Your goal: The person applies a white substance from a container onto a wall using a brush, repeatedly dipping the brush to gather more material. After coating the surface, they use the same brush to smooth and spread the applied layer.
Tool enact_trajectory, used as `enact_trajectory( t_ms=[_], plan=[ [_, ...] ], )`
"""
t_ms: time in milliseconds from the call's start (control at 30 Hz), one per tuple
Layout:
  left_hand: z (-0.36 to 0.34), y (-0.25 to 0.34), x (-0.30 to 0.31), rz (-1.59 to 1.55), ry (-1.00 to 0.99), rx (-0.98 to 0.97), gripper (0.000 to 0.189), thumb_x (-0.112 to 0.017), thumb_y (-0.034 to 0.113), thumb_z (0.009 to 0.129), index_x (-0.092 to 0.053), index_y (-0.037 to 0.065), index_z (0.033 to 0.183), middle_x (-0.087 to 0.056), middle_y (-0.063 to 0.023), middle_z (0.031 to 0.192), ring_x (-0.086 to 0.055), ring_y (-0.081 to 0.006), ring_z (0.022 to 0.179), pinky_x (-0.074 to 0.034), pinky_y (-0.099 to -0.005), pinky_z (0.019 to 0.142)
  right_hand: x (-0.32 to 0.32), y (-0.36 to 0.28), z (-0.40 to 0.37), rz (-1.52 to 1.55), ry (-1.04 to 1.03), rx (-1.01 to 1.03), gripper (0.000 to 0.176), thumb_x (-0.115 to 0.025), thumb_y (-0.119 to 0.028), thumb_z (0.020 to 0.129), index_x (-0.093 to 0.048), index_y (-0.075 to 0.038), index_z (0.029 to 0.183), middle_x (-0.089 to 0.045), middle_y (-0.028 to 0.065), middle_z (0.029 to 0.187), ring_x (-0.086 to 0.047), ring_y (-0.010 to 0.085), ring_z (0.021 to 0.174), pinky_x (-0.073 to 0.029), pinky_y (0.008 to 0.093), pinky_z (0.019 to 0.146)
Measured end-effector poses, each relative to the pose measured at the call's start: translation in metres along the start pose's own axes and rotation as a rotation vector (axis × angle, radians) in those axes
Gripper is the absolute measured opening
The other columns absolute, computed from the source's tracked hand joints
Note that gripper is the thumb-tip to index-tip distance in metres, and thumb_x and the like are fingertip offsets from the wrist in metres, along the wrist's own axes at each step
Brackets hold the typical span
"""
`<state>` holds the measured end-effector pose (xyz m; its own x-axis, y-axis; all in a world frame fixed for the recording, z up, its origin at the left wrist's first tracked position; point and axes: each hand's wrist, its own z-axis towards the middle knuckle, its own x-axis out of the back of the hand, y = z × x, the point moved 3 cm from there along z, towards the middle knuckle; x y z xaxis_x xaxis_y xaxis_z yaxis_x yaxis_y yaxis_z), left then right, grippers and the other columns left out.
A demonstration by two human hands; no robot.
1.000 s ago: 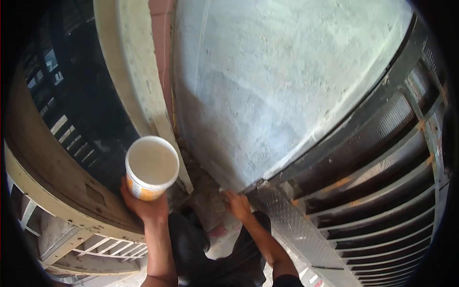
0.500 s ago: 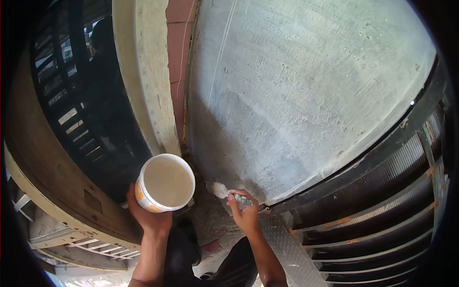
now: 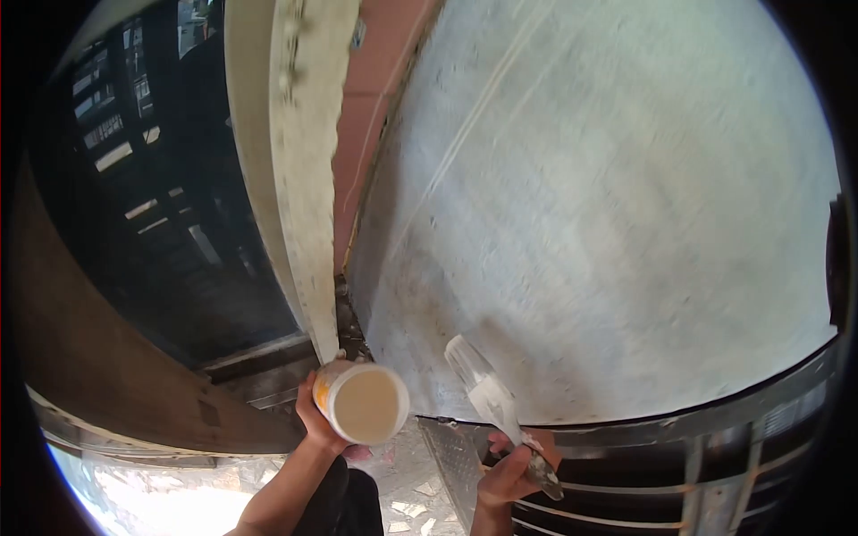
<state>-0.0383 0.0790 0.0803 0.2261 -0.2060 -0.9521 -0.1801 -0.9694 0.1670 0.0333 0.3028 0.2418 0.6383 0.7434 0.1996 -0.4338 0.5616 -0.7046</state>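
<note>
A white plastic bucket (image 3: 325, 393) with an orange label holds cream-coloured liquid. My left hand (image 3: 318, 423) is wrapped round its side, and the bucket hangs low beside the wall's left corner. In my right hand (image 3: 513, 473) is a paintbrush (image 3: 483, 386), its handle smeared with paint and its bristles coated white. The bristle end points up and left and overlaps the lower part of the grey-white wall (image 3: 643, 223). A soft shadow of the hand and brush falls on the wall just right of the bristles.
A pink wall strip (image 3: 362, 143) and a cream frame (image 3: 308, 161) border the wall on the left, with a dark glass pane (image 3: 179, 214) beyond. Metal bars (image 3: 626, 487) run at the lower right. Broken-tile flooring (image 3: 407, 491) lies below.
The view has shifted. The brush has gone from down by the wall's bottom corner to up against the wall face, bristles raised. The bucket sits lower and further right in view.
</note>
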Motion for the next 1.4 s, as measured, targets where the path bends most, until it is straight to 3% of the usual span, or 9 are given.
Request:
enact_trajectory(
  t_ms=[300,500,633,767,867,1133,1267,1367,1400],
  plan=[
    [-0.121,0.055,0.002,-0.059,0.156,0.057,0.069,-0.058,0.066,0.102,-0.064,0.017,0.150,-0.069,-0.0166,0.142,-0.065,-0.0416,0.133,-0.055,-0.0584,0.111,-0.159,0.026,0.067,-0.382,-0.754,0.095,0.031,-0.078,0.004,0.094,-0.075,-0.010,0.122,-0.074,0.0140,0.104,-0.077,0.0327,0.086,-0.062,0.0440,0.078],
    [-0.216,0.092,0.011,-0.059,0.304,0.041,0.075,-0.054,0.071,0.103,-0.063,0.016,0.153,-0.068,-0.0193,0.141,-0.066,-0.0447,0.132,-0.058,-0.0612,0.106,-0.140,-0.059,0.123,-0.460,-0.658,0.340,0.049,-0.078,-0.002,0.083,-0.071,-0.017,0.129,-0.064,0.0111,0.117,-0.076,0.0308,0.093,-0.061,0.0455,0.072],
    [-0.240,0.106,0.023,-0.032,0.253,0.016,0.075,-0.053,0.070,0.104,-0.063,0.014,0.152,-0.065,-0.0188,0.144,-0.065,-0.0481,0.131,-0.058,-0.0647,0.105,-0.159,0.010,0.067,-0.770,-0.881,0.525,0.035,-0.074,-0.006,0.088,-0.070,-0.014,0.121,-0.065,0.0109,0.119,-0.075,0.0294,0.101,-0.063,0.0423,0.070],
    [-0.246,0.114,0.028,-0.103,0.321,0.063,0.075,-0.054,0.070,0.103,-0.063,0.014,0.152,-0.064,-0.0183,0.146,-0.063,-0.0475,0.133,-0.057,-0.0650,0.106,-0.171,0.043,0.013,-0.658,-1.285,0.218,0.031,-0.071,-0.011,0.094,-0.070,-0.013,0.125,-0.071,0.0120,0.124,-0.077,0.0310,0.108,-0.065,0.0458,0.075],
    [-0.245,0.121,0.017,-0.057,0.240,0.070,0.074,-0.055,0.071,0.102,-0.063,0.016,0.152,-0.063,-0.0169,0.147,-0.061,-0.0462,0.137,-0.054,-0.0672,0.109,-0.193,0.007,0.053,-0.516,-1.233,0.065,0.029,-0.069,-0.012,0.097,-0.070,-0.012,0.126,-0.071,0.0106,0.123,-0.077,0.0319,0.106,-0.066,0.0458,0.076],
    [-0.278,0.125,-0.015,-0.239,0.356,0.112,0.075,-0.055,0.069,0.098,-0.062,0.014,0.148,-0.065,-0.0203,0.139,-0.066,-0.0498,0.127,-0.056,-0.0718,0.103,-0.203,-0.005,0.144,-0.578,-0.724,0.524,0.040,-0.065,-0.008,0.093,-0.068,-0.017,0.132,-0.067,0.0106,0.125,-0.079,0.0312,0.091,-0.066,0.0437,0.075],
    [-0.304,0.130,-0.015,-0.249,0.387,0.091,0.075,-0.058,0.071,0.096,-0.063,0.016,0.148,-0.065,-0.0211,0.142,-0.066,-0.0499,0.128,-0.054,-0.0760,0.104,-0.206,0.097,0.046,-0.826,-1.401,0.314,0.028,-0.064,-0.017,0.103,-0.074,-0.016,0.129,-0.076,0.0115,0.116,-0.080,0.0351,0.097,-0.067,0.0496,0.080],
    [-0.329,0.143,0.001,0.003,0.228,0.085,0.077,-0.057,0.074,0.099,-0.059,0.025,0.158,-0.062,-0.0159,0.154,-0.061,-0.0488,0.140,-0.043,-0.0789,0.116,-0.206,0.066,0.052,-0.846,-1.553,0.155,0.032,-0.065,-0.022,0.108,-0.070,-0.019,0.139,-0.073,0.0071,0.137,-0.079,0.0365,0.104,-0.065,0.0540,0.089],
    [-0.337,0.148,0.004,0.070,0.200,0.083,0.081,-0.058,0.076,0.097,-0.058,0.024,0.160,-0.058,-0.0159,0.161,-0.051,-0.0477,0.151,-0.041,-0.0797,0.118,-0.210,0.067,0.065,-0.735,-1.343,0.121,0.024,-0.062,-0.021,0.109,-0.074,-0.016,0.131,-0.079,0.0163,0.118,-0.080,0.0387,0.107,-0.066,0.0517,0.088]
  ],
)
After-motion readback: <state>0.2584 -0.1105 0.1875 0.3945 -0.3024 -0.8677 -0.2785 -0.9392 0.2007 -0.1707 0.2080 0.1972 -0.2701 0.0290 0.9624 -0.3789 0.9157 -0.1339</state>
